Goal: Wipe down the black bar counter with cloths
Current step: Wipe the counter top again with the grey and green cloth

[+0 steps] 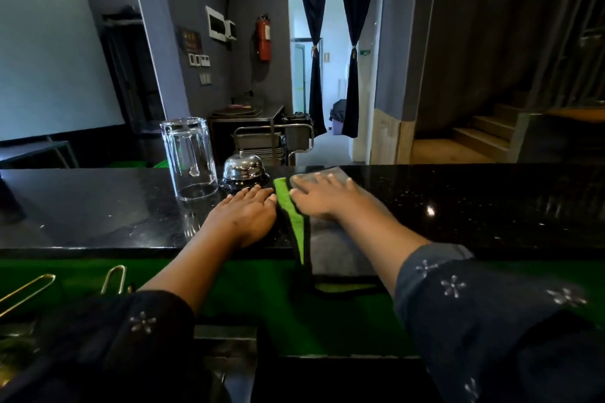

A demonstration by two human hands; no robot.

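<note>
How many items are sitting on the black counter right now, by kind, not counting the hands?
Upturned clear glass: 1
Chrome call bell: 1
Cloths: 2, a grey cloth under the right hand and a green cloth beneath it
Total: 4 on the counter

1. Left of the left hand (244, 216), the glass (190, 158) and bell (244, 171) block the counter's (491, 206) far edge
2. Beyond the glass, bare counter runs left
3. Right of the cloth (327, 238), open counter
</note>
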